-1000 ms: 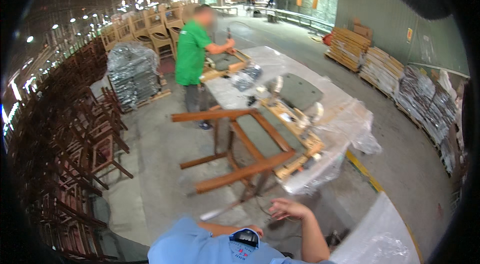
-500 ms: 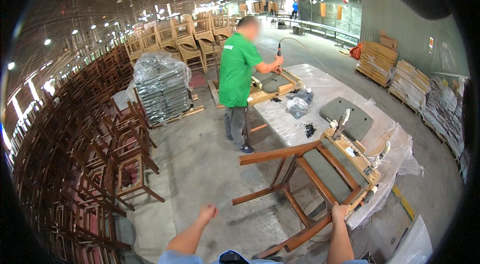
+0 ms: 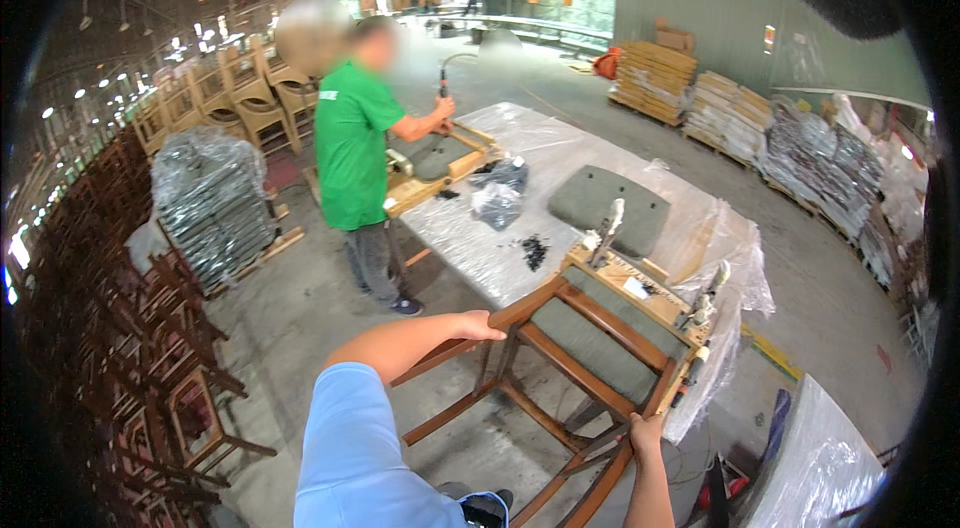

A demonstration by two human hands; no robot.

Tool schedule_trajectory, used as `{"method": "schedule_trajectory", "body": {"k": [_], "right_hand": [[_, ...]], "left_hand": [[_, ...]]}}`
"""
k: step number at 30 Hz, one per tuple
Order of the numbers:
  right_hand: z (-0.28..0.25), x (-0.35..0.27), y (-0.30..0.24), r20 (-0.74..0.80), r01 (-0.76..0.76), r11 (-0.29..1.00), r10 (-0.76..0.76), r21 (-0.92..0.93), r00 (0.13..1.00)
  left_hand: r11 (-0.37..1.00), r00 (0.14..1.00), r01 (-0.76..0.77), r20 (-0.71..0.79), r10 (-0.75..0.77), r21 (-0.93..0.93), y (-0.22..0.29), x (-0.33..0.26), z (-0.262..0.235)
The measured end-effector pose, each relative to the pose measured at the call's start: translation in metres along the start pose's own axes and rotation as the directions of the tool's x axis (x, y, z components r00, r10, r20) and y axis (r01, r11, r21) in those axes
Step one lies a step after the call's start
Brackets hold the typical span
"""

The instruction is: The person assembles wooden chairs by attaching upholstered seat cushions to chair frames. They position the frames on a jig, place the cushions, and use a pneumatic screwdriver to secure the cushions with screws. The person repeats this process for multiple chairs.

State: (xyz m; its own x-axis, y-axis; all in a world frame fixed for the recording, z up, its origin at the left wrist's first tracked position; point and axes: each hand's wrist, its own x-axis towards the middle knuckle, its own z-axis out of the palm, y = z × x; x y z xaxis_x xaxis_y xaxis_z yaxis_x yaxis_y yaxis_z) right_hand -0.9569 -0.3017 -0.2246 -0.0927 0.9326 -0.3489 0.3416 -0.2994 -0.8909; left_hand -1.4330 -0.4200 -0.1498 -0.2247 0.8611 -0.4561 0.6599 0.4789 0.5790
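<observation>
A brown wooden chair [image 3: 575,363] is tipped over, its legs pointing toward me and its far end against a wooden jig [image 3: 660,298] with clamps at the table's edge. Grey upholstery shows between its rails. My left hand [image 3: 480,325] is closed around the chair's upper left leg, near the frame. On the opposite side my right hand [image 3: 645,431] grips the frame, fingers partly hidden behind the wood. Beyond the jig, a grey padded panel [image 3: 610,210] lies flat on the plastic-covered table [image 3: 455,238].
A co-worker in green [image 3: 355,143] holds a power driver [image 3: 443,83] over another panel. Small black parts [image 3: 535,251] and a plastic bag [image 3: 497,203] lie on the table. Stacked chairs [image 3: 190,408] and a wrapped stack [image 3: 210,208] stand left; a plastic-wrapped board [image 3: 825,458] leans lower right.
My left hand has moved from free air, right and up, onto the chair's leg and closed around it. My right hand stays on the frame. The whole view has turned to the right.
</observation>
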Motion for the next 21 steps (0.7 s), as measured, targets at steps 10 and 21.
{"method": "schedule_trajectory", "body": {"k": [10, 21], "right_hand": [[-0.012, 0.028, -0.013, 0.081, -0.419, 0.908, 0.416, 0.029, 0.906], [0.003, 0.037, -0.029, 0.042, -0.456, 0.886, 0.461, -0.090, 0.887]], "left_hand": [[0.945, 0.991, 0.015, 0.129, 0.029, -0.326, 0.001, 0.108, 0.020], [0.708, 0.944, 0.142, 0.310, 0.114, -0.692, -0.036, 0.141, 0.032]]}}
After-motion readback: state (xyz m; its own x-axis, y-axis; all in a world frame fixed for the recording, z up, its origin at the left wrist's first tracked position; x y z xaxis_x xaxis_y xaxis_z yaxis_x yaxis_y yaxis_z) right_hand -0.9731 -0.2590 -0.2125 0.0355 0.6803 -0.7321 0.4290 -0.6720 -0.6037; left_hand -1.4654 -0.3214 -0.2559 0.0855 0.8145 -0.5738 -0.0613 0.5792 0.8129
